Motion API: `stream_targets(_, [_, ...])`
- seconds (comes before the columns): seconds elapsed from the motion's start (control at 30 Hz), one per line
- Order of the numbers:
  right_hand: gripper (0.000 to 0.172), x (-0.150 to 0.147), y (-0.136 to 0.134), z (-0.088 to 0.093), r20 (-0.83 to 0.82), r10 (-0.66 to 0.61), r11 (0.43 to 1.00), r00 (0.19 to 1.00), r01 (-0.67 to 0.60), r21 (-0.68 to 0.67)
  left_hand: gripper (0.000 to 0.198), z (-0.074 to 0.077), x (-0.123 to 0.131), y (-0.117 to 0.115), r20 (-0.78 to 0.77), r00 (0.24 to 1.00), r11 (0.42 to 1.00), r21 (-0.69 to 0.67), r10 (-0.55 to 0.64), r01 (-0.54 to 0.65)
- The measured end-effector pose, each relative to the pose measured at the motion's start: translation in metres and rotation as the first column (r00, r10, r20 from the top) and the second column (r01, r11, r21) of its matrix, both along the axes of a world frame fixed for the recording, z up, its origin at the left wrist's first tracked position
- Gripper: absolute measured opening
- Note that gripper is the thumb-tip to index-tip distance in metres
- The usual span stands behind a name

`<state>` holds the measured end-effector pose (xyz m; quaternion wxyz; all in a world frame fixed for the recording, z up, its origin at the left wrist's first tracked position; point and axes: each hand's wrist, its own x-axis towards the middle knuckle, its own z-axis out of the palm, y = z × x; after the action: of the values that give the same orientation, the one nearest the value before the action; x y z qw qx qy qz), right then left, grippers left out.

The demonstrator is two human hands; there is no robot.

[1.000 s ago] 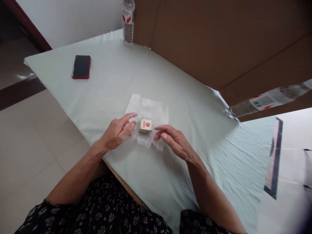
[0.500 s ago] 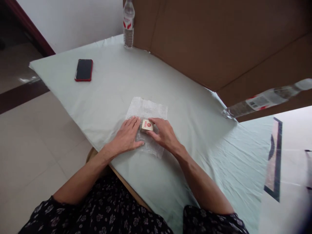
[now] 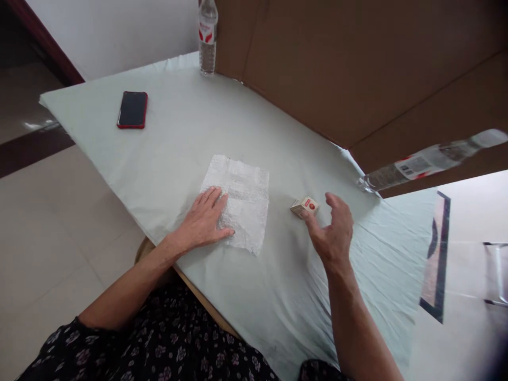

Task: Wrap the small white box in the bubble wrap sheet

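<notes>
A sheet of bubble wrap lies flat on the pale green tablecloth. My left hand rests on its left side with the fingers stretched out. Right of the sheet is a small cream box with red print on it. My right hand is just beside the box, thumb and fingers apart. The thumb overlaps the box's lower edge in this view, and I cannot tell whether it touches.
A phone in a red case lies at the far left. One water bottle stands at the back, another bottle at the right. Behind them rises a brown cardboard panel. The tablecloth ends at the left table edge.
The small box has moved from the bubble wrap to the cloth on its right. My right hand has gone right with it and opened. My left hand stays on the sheet.
</notes>
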<state>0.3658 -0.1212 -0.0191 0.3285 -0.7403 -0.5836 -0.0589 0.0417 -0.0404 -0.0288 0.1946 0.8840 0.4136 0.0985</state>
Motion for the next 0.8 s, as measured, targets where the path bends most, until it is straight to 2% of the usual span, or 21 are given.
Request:
stream_targets(0.07, [0.047,-0.028,0.002,0.008,0.018,0.141,0.989,0.990,-0.141,0.040,0.079,0.007,-0.001,0.003,0.029,1.000,1.000,0.021,0.000,0.000])
stream_targets(0.1, [0.042,-0.043,0.004,0.010,0.019,0.226,0.974,0.974,-0.227,0.015,0.075,0.009,-0.001,0.006,0.046,0.999,0.999,0.036,-0.003,0.001])
stream_targets(0.2, [0.048,-0.079,0.020,0.007,-0.006,0.427,0.895,0.904,-0.424,-0.141,0.068,0.013,0.004,0.017,0.044,0.999,0.998,0.056,-0.021,0.018])
stream_targets(0.3, [0.056,-0.097,0.043,-0.006,-0.008,0.518,0.808,0.855,-0.492,-0.324,0.069,0.008,0.010,0.030,-0.034,0.999,0.999,0.022,-0.029,0.029])
stream_targets(0.4, [0.053,-0.099,0.062,-0.018,0.022,0.530,0.778,0.848,-0.475,-0.411,0.071,0.000,0.016,0.039,-0.069,0.998,1.000,0.019,-0.003,0.004])
stream_targets(0.47, [0.052,-0.097,0.066,-0.021,0.033,0.535,0.778,0.844,-0.477,-0.409,0.074,-0.002,0.018,0.041,-0.067,0.998,0.999,0.032,0.017,-0.014])
stream_targets(0.57, [0.049,-0.092,0.060,-0.016,0.031,0.526,0.797,0.850,-0.480,-0.367,0.076,0.003,0.013,0.035,-0.047,0.998,0.999,0.036,0.038,-0.036])
stream_targets(0.67, [0.043,-0.077,0.043,-0.003,0.038,0.453,0.866,0.891,-0.430,-0.254,0.073,0.008,0.001,0.026,0.003,1.000,0.999,0.028,0.026,-0.026])
stream_targets(0.73, [0.039,-0.058,0.031,0.005,0.044,0.362,0.923,0.931,-0.351,-0.160,0.070,0.008,-0.009,0.020,0.047,0.999,1.000,0.029,0.009,-0.010])
stream_targets(0.8, [0.042,-0.035,0.021,0.008,0.051,0.244,0.964,0.969,-0.236,-0.121,0.069,0.004,-0.016,0.016,0.073,0.997,0.999,0.033,0.009,-0.012])
